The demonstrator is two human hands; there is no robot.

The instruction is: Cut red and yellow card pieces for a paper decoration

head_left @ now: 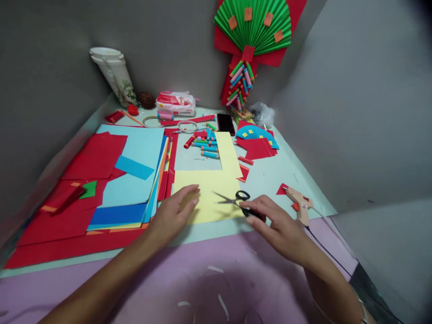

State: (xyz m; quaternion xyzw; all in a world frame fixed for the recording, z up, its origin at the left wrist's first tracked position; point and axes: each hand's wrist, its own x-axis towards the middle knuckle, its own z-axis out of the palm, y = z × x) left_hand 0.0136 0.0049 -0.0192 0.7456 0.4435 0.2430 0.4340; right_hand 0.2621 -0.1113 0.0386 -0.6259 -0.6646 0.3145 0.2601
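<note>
Grey walls (189, 54) back the pale-covered table (280, 175). Near its front edge, the right hand (281, 231) has its grip around one handle of the scissors (232, 200), seemingly keeping the blades free above yellow paper (211, 181); the left hand (172, 213), grip empty and parted, overlaps that sheet's left edge.

The light is dim, cool and diffuse, its source out of view. The left wall (43, 72) sinks into murky grey; the right wall (378, 108) reads paler. Soft shadows pool across the pink surface (155, 283). Wide-angle distortion leans the white vase (110, 67) outward and stretches the forearms. The upper right corner blackens, and small print on the red-and-white pack (175, 107) is blurred.
</note>
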